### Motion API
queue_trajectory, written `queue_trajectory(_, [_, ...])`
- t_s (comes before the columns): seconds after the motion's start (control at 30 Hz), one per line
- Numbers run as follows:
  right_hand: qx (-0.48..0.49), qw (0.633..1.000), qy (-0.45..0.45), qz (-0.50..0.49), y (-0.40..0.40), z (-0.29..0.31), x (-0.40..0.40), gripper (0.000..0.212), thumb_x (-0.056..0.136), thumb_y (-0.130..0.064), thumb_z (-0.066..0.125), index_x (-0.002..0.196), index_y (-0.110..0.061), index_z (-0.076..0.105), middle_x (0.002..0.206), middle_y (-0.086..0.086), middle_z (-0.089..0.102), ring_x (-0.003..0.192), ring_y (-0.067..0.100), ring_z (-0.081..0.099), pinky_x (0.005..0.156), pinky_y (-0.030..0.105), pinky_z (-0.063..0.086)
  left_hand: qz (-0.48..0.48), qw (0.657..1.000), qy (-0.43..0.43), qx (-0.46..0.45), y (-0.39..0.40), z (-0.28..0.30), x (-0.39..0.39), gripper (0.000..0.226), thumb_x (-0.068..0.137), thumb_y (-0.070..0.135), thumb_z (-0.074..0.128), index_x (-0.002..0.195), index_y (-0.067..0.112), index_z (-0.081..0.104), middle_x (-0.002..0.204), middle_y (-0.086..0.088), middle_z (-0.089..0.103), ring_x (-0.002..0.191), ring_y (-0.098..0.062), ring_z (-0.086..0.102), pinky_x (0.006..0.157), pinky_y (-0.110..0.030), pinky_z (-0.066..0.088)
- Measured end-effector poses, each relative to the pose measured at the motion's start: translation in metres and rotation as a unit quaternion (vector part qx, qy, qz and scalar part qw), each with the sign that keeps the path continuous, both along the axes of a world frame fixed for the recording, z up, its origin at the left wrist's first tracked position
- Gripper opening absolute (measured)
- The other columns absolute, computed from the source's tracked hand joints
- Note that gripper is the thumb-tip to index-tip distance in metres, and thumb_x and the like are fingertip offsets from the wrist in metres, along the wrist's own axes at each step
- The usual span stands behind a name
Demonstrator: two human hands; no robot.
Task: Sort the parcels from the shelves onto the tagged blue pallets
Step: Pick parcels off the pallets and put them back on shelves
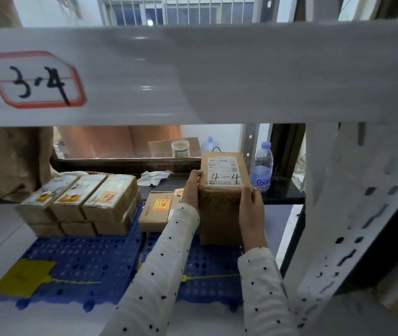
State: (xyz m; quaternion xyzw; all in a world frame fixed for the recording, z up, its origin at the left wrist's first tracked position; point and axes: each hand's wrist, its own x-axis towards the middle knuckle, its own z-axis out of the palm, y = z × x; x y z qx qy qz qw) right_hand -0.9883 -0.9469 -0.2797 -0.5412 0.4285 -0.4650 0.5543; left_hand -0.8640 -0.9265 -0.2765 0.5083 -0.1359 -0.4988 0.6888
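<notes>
Both hands grip one tall brown parcel, upright, w/ white shipping label on top face marked "4-4". Left hand wraps the parcel's left edge, thumb on the top corner; right hand clamps the right side, fingers curled on the front face. Faint handwriting on the front face, not legible. Parcel's base sits at the right blue pallet; whether it rests fully on it cannot be told.

Left blue pallet carries a two-layer stack of small parcels, three across, taped, w/ orange-red stickers on top. A yellow tag lies on the near left corner of this pallet, tail strap running right. A 2nd yellow strap crosses the right pallet, near side.

Flat carton w/ orange fragile sticker lies just left of the held parcel, behind the left sleeve.

Water bottle stands far right, just beside the held parcel, on a dark ledge. White shelf beam spans the top, label reads "3-4". Perforated white upright at right.
</notes>
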Motion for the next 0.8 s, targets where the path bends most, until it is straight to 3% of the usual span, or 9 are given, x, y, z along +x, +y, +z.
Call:
queue_trajectory(0.07, [0.001,1.000,0.003,0.001,-0.006,0.000,0.002,0.039,0.100,-0.035,0.040,0.125,-0.009,0.051,0.106,0.000,0.052,0.097,0.015,0.049,0.079,0.025,0.038,0.003,1.000,-0.005,0.002,-0.006,0.002,0.001,0.050,0.084,0.046,0.050,0.117,0.011,0.067,0.108,-0.013,0.071,0.105,-0.029,0.066,0.099,-0.041,0.047])
queue_trajectory(0.17, [0.005,1.000,-0.005,-0.008,-0.012,0.001,0.004,0.037,0.100,-0.036,0.039,0.123,-0.010,0.053,0.103,0.000,0.053,0.093,0.014,0.049,0.063,0.017,0.038,0.012,0.999,-0.028,0.014,-0.014,0.003,0.000,0.050,0.085,0.047,0.050,0.117,0.013,0.067,0.106,-0.011,0.072,0.103,-0.028,0.067,0.099,-0.041,0.048])
queue_trajectory(0.23, [0.004,1.000,-0.011,-0.017,-0.017,-0.001,0.006,0.038,0.100,-0.036,0.039,0.123,-0.009,0.054,0.103,0.000,0.054,0.092,0.013,0.050,0.061,0.012,0.037,0.015,0.999,-0.044,0.019,-0.018,-0.001,0.002,0.050,0.083,0.049,0.051,0.114,0.014,0.068,0.104,-0.010,0.073,0.100,-0.027,0.068,0.098,-0.041,0.049])
queue_trajectory(0.4, [0.002,1.000,-0.006,-0.028,-0.020,-0.005,0.010,0.040,0.099,-0.039,0.040,0.123,-0.009,0.053,0.108,0.001,0.054,0.096,0.012,0.049,0.074,0.021,0.038,0.011,0.997,-0.067,0.031,-0.021,-0.004,0.003,0.055,0.078,0.054,0.052,0.113,0.016,0.068,0.102,-0.008,0.074,0.100,-0.026,0.068,0.099,-0.042,0.049])
queue_trajectory(0.5, [-0.019,0.998,0.025,-0.060,-0.021,-0.010,0.013,0.043,0.098,-0.042,0.041,0.119,-0.007,0.054,0.112,0.006,0.059,0.096,0.016,0.053,0.078,0.026,0.042,-0.022,0.992,-0.104,0.061,-0.018,0.005,0.006,0.039,0.093,0.044,0.043,0.099,0.014,0.067,0.090,-0.004,0.071,0.082,-0.015,0.065,0.072,-0.019,0.055])
queue_trajectory(0.53, [-0.039,0.995,0.051,-0.077,-0.022,-0.011,0.013,0.046,0.097,-0.044,0.041,0.122,-0.007,0.053,0.117,0.007,0.060,0.100,0.018,0.056,0.080,0.029,0.046,-0.025,0.988,-0.129,0.083,-0.017,0.011,0.008,0.036,0.095,0.042,0.039,0.097,0.015,0.063,0.092,-0.005,0.067,0.083,-0.014,0.061,0.072,-0.018,0.052])
queue_trajectory(0.63, [-0.135,0.966,0.161,-0.152,-0.024,-0.009,0.013,0.046,0.097,-0.037,0.045,0.133,-0.009,0.048,0.131,0.010,0.055,0.119,0.026,0.053,0.095,0.038,0.046,-0.021,0.968,-0.202,0.147,-0.009,0.028,0.019,0.039,0.099,0.040,0.035,0.119,0.011,0.050,0.119,-0.011,0.052,0.112,-0.021,0.047,0.104,-0.034,0.033])
queue_trajectory(0.8, [-0.318,0.890,0.253,-0.209,-0.010,0.017,0.029,0.051,0.088,-0.035,0.032,0.119,-0.004,0.058,0.122,0.016,0.059,0.113,0.031,0.055,0.095,0.044,0.046,-0.009,0.904,-0.380,0.198,0.018,0.050,0.046,0.046,0.098,0.031,0.044,0.134,0.002,0.045,0.132,-0.016,0.053,0.125,-0.029,0.049,0.107,-0.038,0.037])
